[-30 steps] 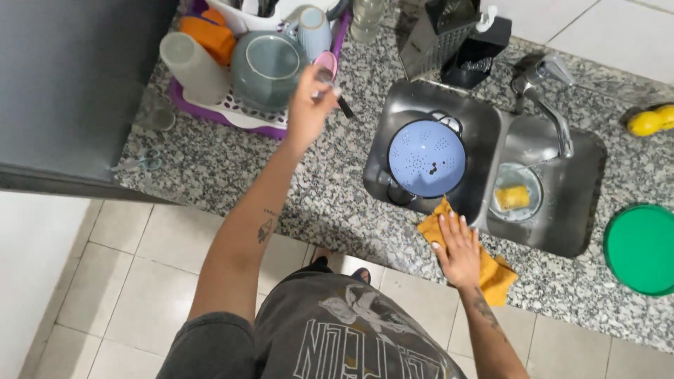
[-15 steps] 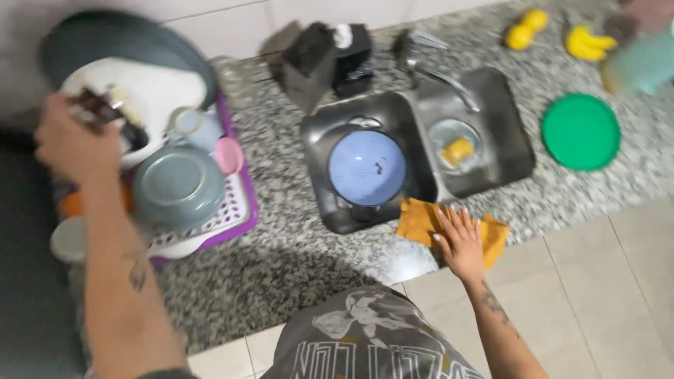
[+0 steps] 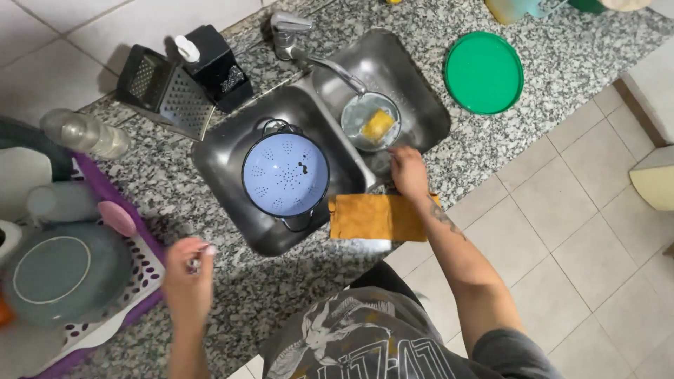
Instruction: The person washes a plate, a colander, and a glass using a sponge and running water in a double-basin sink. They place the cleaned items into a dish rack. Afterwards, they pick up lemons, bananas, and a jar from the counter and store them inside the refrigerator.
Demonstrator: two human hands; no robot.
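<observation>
Hovering right hand [image 3: 408, 170] released at sink edge [image 3: 372, 175]; left hand [image 3: 187, 281] grip blurred, cannot tell.

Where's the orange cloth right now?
In the head view, the orange cloth lies flat on the granite counter's front edge, just right of the blue colander in the sink, with the right hand at its upper right corner.
</observation>
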